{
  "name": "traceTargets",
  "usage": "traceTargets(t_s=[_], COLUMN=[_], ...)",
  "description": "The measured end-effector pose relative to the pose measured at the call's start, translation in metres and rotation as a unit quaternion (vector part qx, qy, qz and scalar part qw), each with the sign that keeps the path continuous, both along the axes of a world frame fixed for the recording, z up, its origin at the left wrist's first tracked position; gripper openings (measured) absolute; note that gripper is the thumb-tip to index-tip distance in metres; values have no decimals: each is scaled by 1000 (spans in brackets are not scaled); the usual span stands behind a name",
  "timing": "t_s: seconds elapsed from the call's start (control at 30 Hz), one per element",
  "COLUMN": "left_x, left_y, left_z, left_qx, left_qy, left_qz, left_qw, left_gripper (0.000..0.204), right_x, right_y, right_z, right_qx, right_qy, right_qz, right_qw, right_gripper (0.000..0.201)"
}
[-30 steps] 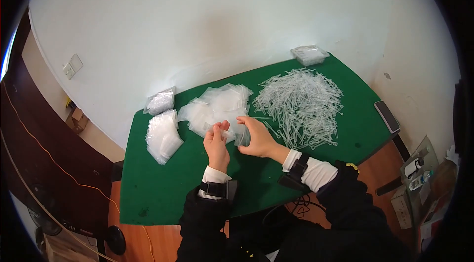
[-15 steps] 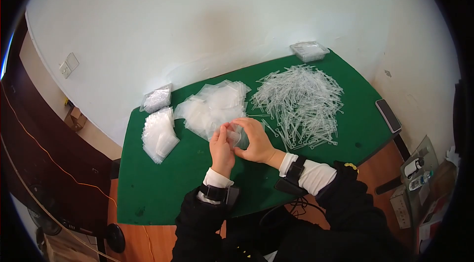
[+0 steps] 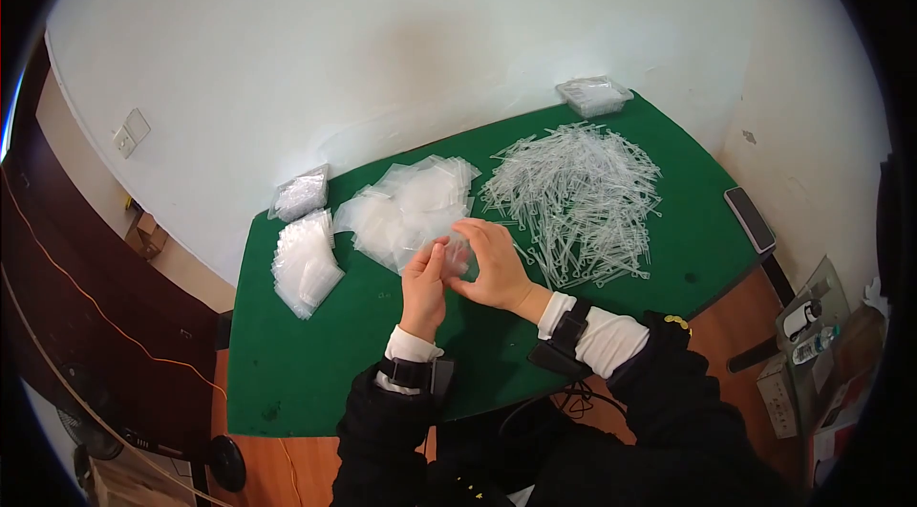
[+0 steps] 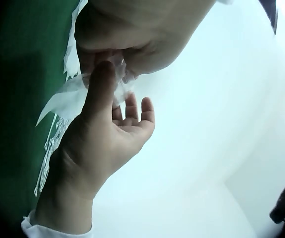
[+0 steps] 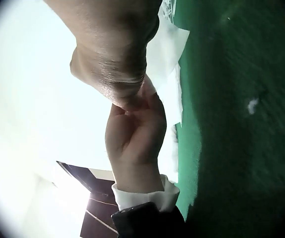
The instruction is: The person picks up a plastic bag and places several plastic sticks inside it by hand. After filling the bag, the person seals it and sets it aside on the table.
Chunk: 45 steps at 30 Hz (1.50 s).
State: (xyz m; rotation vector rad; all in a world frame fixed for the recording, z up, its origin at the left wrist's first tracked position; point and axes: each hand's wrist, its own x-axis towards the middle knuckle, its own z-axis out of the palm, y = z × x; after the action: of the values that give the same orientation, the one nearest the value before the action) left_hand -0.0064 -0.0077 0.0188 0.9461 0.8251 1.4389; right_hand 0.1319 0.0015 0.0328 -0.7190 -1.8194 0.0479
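Between both hands is a clear plastic bag [image 3: 459, 260], low over the near edge of a heap of clear bags [image 3: 411, 211]. The left hand [image 3: 423, 289] pinches it, thumb uppermost. The right hand [image 3: 497, 268] curves round its other side; in the left wrist view the right hand's [image 4: 102, 129] thumb presses on the bag [image 4: 70, 99], some of its other fingers bent behind. Small clear folds show between the hands there, too blurred to tell what they are. In the right wrist view the right hand [image 5: 112, 47] hides most of the left fingertips.
A pile of clear plastic hooked sticks [image 3: 573, 201] lies to the right on the green table [image 3: 315, 364]. At the left are a fanned stack of bags [image 3: 306, 263] and a filled clear tray [image 3: 301, 194]. Another tray [image 3: 594, 97] stands at the back, a phone [image 3: 750, 220] at the right edge.
The hands have come closer together round the clear bag, and the right fingers have moved in towards the left ones. The head view has shifted slightly.
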Motion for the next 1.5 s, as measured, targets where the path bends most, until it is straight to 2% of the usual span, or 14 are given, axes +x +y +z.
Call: traceTargets(t_s=[0.07,0.17,0.2,0.3,0.43,0.7,0.83,0.87,0.93,0.97,1.1,1.23,1.33,1.5], left_x=[-5,-12,-16,-25,-36,-44,-40,-34,-22,-18,-8,-7,-7,-9], left_y=[2,6,8,11,13,14,12,8,1,-1,-7,-7,-3,-1], left_z=[1,3,4,3,5,7,5,7,11,11,10,7,3,0], left_qx=[-6,-18,-17,-19,-20,-43,-71,-81,-101,-102,-73,-54,-8,-25], left_qy=[-10,-31,-42,-64,-77,-51,-20,14,81,80,155,193,263,256], left_qz=[2,6,9,22,45,67,28,-34,-160,-163,-232,-256,-269,-276], left_qw=[1000,999,999,998,996,996,997,996,979,978,958,946,926,926], left_gripper=[25,25,26,28,28,27,27,26,25,25,24,25,26,25], right_x=[1,13,15,16,16,23,25,23,18,17,18,18,18,18], right_y=[1,6,11,26,28,34,32,33,38,37,30,30,27,28], right_z=[1,2,-1,-16,-18,-14,-5,-7,-15,-14,-10,-15,-15,-15], right_qx=[-2,-250,-251,-360,-433,-383,-240,-241,-296,-321,-396,-401,-391,-387], right_qy=[-1,-64,-67,24,142,211,201,201,244,265,232,140,151,142], right_qz=[-17,31,34,167,259,176,80,81,187,238,269,258,277,305], right_qw=[1000,966,965,918,852,882,946,946,904,878,847,868,865,859], right_gripper=[62,50,50,30,13,17,17,17,20,23,25,23,18,15])
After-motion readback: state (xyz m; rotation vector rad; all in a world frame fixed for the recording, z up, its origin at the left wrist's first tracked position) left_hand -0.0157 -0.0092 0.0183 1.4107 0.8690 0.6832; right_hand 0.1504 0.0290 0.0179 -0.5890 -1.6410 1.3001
